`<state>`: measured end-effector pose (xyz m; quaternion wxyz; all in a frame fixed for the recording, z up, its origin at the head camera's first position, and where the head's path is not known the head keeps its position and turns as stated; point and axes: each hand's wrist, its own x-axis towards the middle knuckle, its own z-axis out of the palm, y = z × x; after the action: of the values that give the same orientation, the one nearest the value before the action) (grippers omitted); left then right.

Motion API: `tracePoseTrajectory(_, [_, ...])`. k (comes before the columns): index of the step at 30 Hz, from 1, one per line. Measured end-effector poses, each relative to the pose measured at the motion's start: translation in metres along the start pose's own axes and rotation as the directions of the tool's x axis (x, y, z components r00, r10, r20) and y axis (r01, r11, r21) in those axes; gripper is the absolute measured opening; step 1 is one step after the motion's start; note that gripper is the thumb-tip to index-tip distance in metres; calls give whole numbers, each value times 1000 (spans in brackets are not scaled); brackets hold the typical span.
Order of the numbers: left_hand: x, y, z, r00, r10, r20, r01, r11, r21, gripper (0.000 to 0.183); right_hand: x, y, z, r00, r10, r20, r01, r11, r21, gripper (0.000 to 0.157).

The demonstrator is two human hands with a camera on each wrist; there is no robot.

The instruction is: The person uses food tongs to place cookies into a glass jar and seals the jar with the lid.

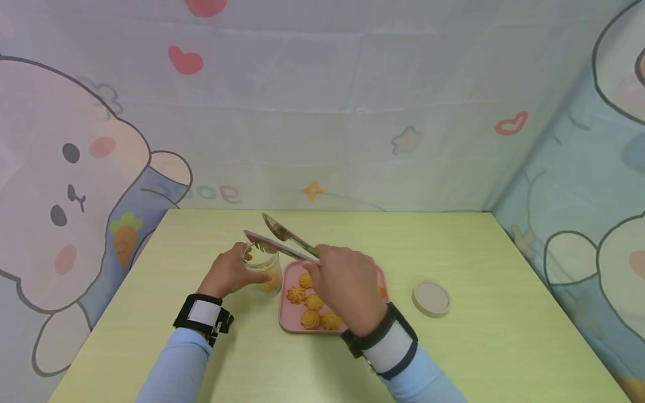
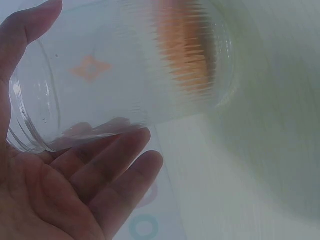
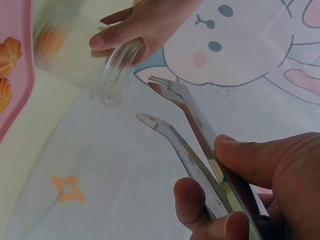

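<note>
My left hand (image 1: 229, 274) grips a clear glass jar (image 1: 274, 270), the thumb on one side and the fingers on the other. The jar stands left of the pink tray; at its bottom lies a golden cookie (image 2: 187, 55), blurred by the ribbed glass. In my right hand (image 1: 347, 285) is a pair of metal tongs (image 3: 197, 127), held between thumb and fingers. One tong end is forked, and its tips stand apart with nothing between them. In the head view they hover by the jar's open mouth, above the tray.
Several piped golden cookies (image 1: 296, 295) lie on the pink tray (image 1: 289, 322), part of which my right hand hides. A round pale lid (image 1: 431, 298) rests on the yellow-green table (image 1: 484, 347) to the right. A printed cloth (image 1: 312, 140) hangs behind the table.
</note>
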<state>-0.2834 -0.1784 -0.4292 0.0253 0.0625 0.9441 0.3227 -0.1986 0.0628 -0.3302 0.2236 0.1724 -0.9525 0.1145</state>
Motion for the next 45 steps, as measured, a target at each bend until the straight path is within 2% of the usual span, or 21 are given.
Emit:
tracePoseTrajectory(8, [-1, 0, -1, 1000, 9, 3, -9, 1000, 6, 88, -1, 4, -2, 1000, 15, 0, -15, 1000, -5, 34])
tracePoseTrajectory(14, [-2, 2, -2, 1000, 0, 4, 0, 1000, 1, 85, 0, 9, -5, 998, 57, 27, -56, 998, -12, 31])
tracePoseTrajectory(25, [-3, 2, -3, 1000, 0, -2, 0, 1000, -9, 82, -2, 25, -10, 993, 116, 29, -116, 993, -10, 27])
tracePoseTrajectory(32, [-3, 1, -2, 1000, -2, -8, 2, 1000, -12, 81, -6, 37, -8, 992, 128, 18, -128, 992, -3, 27])
tracePoseTrajectory(45, [-4, 1, -2, 1000, 6, -16, -6, 1000, -6, 81, -16, 55, -1, 978, 200, 53, -200, 980, 11, 32])
